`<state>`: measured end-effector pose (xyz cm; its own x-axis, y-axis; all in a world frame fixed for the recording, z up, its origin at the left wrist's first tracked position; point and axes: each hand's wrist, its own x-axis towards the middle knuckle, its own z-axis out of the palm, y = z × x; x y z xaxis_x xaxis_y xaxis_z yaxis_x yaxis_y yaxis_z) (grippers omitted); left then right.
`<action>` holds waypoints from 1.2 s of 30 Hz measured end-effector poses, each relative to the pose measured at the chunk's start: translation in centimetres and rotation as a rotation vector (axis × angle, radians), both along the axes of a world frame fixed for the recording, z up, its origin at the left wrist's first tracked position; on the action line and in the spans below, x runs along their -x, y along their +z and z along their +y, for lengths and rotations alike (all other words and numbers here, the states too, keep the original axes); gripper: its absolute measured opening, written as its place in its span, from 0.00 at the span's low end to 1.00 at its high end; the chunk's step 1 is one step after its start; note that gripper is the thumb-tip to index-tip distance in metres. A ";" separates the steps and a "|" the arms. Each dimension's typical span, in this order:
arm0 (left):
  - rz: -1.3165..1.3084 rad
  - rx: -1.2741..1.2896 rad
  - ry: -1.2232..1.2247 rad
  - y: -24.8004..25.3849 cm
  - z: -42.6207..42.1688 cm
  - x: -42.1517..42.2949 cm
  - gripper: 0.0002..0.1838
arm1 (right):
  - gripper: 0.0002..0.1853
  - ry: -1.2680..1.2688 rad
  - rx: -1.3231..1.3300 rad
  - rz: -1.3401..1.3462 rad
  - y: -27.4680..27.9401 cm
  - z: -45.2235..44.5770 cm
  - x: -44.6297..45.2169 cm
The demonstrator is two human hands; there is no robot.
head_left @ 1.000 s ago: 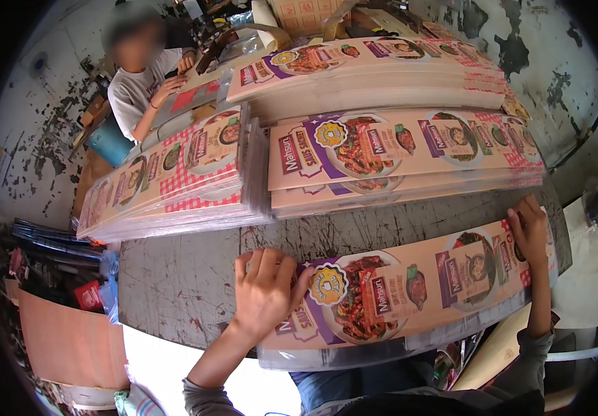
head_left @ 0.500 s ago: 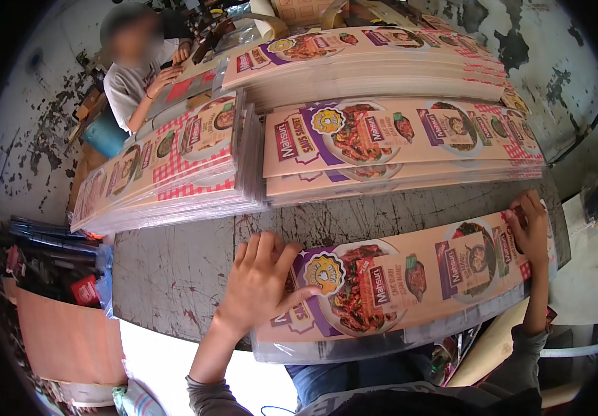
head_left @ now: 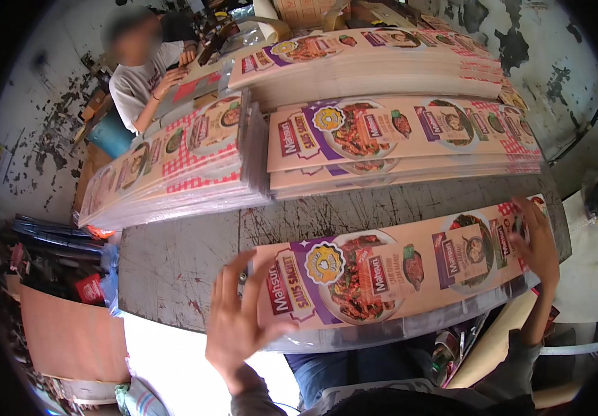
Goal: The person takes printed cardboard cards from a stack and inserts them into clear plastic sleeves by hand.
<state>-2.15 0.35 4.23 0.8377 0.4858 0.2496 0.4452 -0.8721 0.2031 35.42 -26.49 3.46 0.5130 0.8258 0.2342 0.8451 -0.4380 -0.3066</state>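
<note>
A long printed cardboard panel [head_left: 423, 263] with food pictures and a purple band lies along the near edge of the table, on top of clear plastic [head_left: 410, 328] that sticks out along its front. At the panel's left end is my left hand [head_left: 238, 319], its fingers spread and the thumb near the lower corner. My right hand [head_left: 540, 246] is over the panel's right end, fingers apart, the thumb toward the print. Whether its fingertips touch the panel I cannot tell. Neither hand grips anything.
Stacks of similar panels stand behind: a plastic-wrapped left stack [head_left: 174, 163], a middle stack [head_left: 410, 139] and a taller far stack [head_left: 375, 69]. The scratched grey table [head_left: 174, 277] shows between them and me. Another person [head_left: 136, 90] is at the far left.
My left hand has moved left and down off the panel's face, uncovering its printed left end. My right hand's fingers have loosened at the right end. The panel has shifted slightly.
</note>
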 end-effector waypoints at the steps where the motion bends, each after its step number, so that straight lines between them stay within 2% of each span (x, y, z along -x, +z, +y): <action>1: -0.129 0.061 -0.015 -0.9 -1.1 1.0 0.46 | 0.32 0.026 0.025 -0.103 -0.4 -1.1 0.3; 2: -0.257 0.126 -0.034 -1.9 -2.2 1.9 0.47 | 0.32 0.021 0.016 -0.101 -0.8 -1.9 0.6; 4: -0.406 0.065 -0.077 -4.6 -4.3 3.4 0.46 | 0.39 -0.107 -0.183 -0.070 -1.7 -3.8 1.0; 5: -0.456 0.059 -0.023 -6.0 -5.3 3.9 0.45 | 0.38 -0.228 -0.232 -0.076 -3.0 -5.7 0.6; 6: -0.508 0.056 0.029 -7.5 -6.3 4.5 0.44 | 0.38 -0.228 -0.217 -0.079 -4.1 -7.3 0.2; 8: -0.433 -0.053 0.276 -9.1 -7.3 5.0 0.43 | 0.34 -0.539 -0.399 -0.098 -6.0 -10.3 -1.0; 9: -0.335 -0.092 0.352 -9.7 -7.3 5.2 0.46 | 0.34 -0.537 -0.391 -0.101 -7.2 -11.6 -1.8; 11: -0.236 -0.129 0.353 -8.6 -6.6 4.7 0.47 | 0.32 -0.647 -0.600 0.128 -8.7 -12.4 -2.4; 12: -0.136 -0.168 0.352 -8.1 -6.3 4.6 0.49 | 0.32 -0.648 -0.603 0.132 -9.4 -12.7 -2.8; 14: -0.116 -0.183 0.318 -8.0 -5.8 4.8 0.51 | 0.32 -0.713 -0.583 0.203 -9.0 -11.1 -2.3; 17: -0.071 -0.184 0.340 -7.3 -4.7 3.8 0.50 | 0.31 -0.741 -0.582 0.086 -9.8 -10.3 -2.4; 21: -0.046 -0.088 0.377 -6.5 -4.2 3.2 0.49 | 0.31 -0.846 -0.677 0.133 -9.2 -8.7 -2.4; 26: -0.064 -0.041 0.369 -5.6 -3.9 2.7 0.48 | 0.28 -0.700 -0.619 0.119 -8.8 -8.4 -4.0; 29: -0.008 -0.120 0.346 -5.3 -2.9 2.7 0.46 | 0.26 -0.671 -0.517 -0.033 -7.2 -7.2 -4.8; 32: 0.058 -0.233 0.292 -3.7 -1.2 2.4 0.44 | 0.22 -0.486 -0.393 -0.236 -5.8 -5.2 -4.2; 34: 0.028 -0.214 0.147 -2.6 0.5 1.6 0.43 | 0.21 -0.413 -0.339 -0.227 -3.6 -2.6 -2.4; 36: 0.031 -0.218 0.082 -1.7 2.1 0.0 0.42 | 0.22 -0.111 -0.220 -0.082 -1.8 -0.2 -0.6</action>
<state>-2.19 2.47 2.58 0.8065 0.4901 0.3308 0.5195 -0.8545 -0.0007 36.01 -26.70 1.67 0.5697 0.6899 0.4466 0.8214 -0.4599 -0.3373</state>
